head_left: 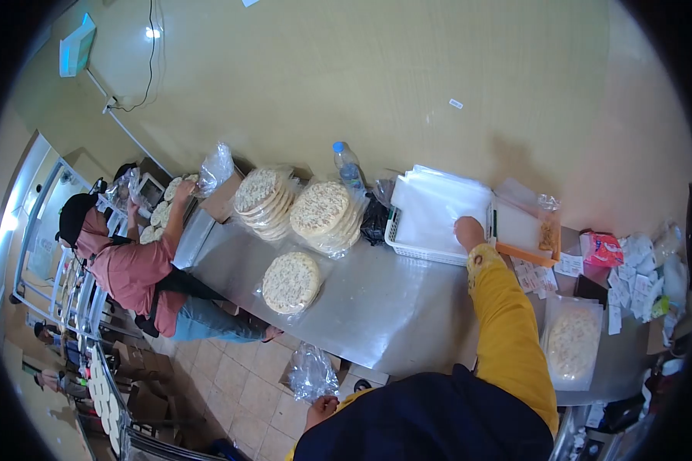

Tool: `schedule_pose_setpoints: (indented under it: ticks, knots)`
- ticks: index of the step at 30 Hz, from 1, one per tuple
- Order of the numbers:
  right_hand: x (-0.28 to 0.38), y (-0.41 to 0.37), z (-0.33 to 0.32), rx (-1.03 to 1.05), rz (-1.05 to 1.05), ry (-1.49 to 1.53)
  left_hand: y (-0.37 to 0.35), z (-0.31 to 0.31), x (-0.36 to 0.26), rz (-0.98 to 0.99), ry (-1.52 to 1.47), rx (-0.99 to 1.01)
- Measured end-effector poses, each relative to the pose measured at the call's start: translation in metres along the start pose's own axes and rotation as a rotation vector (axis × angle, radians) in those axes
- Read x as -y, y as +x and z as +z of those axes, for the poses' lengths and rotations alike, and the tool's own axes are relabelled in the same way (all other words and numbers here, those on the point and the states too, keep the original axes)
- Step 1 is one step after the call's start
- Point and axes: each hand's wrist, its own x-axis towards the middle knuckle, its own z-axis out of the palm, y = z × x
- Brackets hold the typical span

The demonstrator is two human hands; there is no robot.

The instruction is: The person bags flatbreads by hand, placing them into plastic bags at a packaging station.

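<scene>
1. A person in a dark garment (430, 419) with a yellow sleeve (507, 330) stands at a long metal table (392, 307), right arm stretched across it.
2. The right hand (469, 230) rests on white sheets (438, 200) in a white plastic basket (430, 252), near the wall. Its fingers curl downward; I cannot tell whether they pinch a sheet.
3. The left hand (321, 412) is low, near the body, beside crumpled clear plastic (313, 373). Its fingers are bent, but whether they grasp the plastic is unclear.
4. The basket's low sides probably keep the sheets together while leaving them reachable from above.
5. The sheets look thin, smooth and slightly translucent, piled flat with some edges rising above the rim.
6. Left of the basket, two stacks of round flatbreads (263, 196) (323, 209) show pale, brown-mottled faces. The wrapping likely keeps them grouped. Another bagged round (291, 283) lies nearer the table's front edge.
7. Farther left, a co-worker in pink (142, 269) reaches toward more rounds.
</scene>
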Motion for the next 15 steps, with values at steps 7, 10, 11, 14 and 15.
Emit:
schedule_pose_setpoints:
  ticks: [7,10,11,14,15]
  knots:
    - [0.08,-0.023,-0.109,0.413,-0.362,0.03,0.029,-0.019,-0.105,0.34,0.037,0.196]
    - [0.15,-0.084,-0.135,0.662,-0.376,0.089,0.039,-0.022,-0.175,0.862,0.289,0.098]
    - [0.169,-0.104,-0.13,0.74,-0.383,0.096,0.039,-0.024,-0.202,1.013,0.326,0.055]
    - [0.218,-0.152,-0.1,0.997,-0.459,0.038,0.025,-0.029,-0.266,1.226,0.567,0.052]
    - [0.232,-0.165,-0.088,1.047,-0.508,0.032,0.022,-0.032,-0.273,1.259,0.673,0.07]
